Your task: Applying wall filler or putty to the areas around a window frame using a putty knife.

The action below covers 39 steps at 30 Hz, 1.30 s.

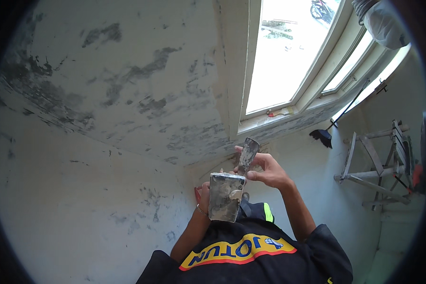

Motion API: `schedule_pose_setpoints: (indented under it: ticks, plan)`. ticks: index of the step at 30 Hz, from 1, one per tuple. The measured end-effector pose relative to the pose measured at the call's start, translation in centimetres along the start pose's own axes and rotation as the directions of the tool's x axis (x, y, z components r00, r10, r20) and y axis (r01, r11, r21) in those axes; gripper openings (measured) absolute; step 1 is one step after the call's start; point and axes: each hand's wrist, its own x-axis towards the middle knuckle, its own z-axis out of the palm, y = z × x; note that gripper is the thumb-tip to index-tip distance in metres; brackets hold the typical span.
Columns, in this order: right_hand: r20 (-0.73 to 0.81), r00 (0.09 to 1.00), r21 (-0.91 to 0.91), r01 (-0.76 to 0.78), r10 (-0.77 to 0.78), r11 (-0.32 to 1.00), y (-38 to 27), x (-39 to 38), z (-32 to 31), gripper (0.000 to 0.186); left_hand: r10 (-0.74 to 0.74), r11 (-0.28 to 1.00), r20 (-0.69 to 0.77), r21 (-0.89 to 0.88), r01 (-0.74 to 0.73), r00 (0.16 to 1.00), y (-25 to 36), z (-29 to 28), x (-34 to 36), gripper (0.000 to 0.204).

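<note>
My left hand (203, 195) is closed on a wide putty knife (219, 202), whose square blade carries a grey coating and a pale lump of filler (235, 194). A bit of red, perhaps its handle, shows beside the fingers. In my right hand (271, 172) is a narrower scraper (249, 152), smeared with grey and held upright between thumb and fingers. Its lower end is at the upper edge of the wide blade; whether they touch I cannot tell. Both tools are in front of my chest, close to the wall (142, 109), which has dark grey patches.
Ahead to the right is a bright window (288, 52) with a paintbrush (280, 112) on its sill. A black broom (322, 137) leans under it. Farther right stands a wooden trestle (378, 165). A whitish plastic bag (387, 24) is at the upper right.
</note>
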Motion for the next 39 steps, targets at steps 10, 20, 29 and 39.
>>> schedule_pose_setpoints:
  ticks: [10, 20, 29, 39]
  plan:
    - [-0.449, 0.849, 0.81, 0.519, -0.279, 0.275, -4.2, 3.8, -2.2, 0.073, 0.001, 0.999, -0.214, -0.041, -0.01, 0.977, -1.7, 3.5, -0.8, 0.042]
    - [-0.318, 0.912, 0.835, 0.399, -0.259, 0.38, -4.7, 4.7, -2.8, 0.073, 0.104, 0.959, 0.043, 0.262, -0.112, 0.994, -1.5, 4.5, -0.1, 0.04]
    - [-0.252, 0.962, 0.659, 0.253, -0.109, 0.709, -4.8, 4.7, -2.8, 0.073, 0.104, 0.925, -0.159, 0.377, -0.037, 0.982, -0.7, 6.0, -0.4, 0.035]
    - [-0.154, 0.978, 0.665, -0.001, 0.139, 0.747, -1.8, 4.8, -4.0, 0.069, 0.057, 0.972, -0.026, 0.229, -0.049, 0.998, -1.7, 2.6, -0.3, 0.047]
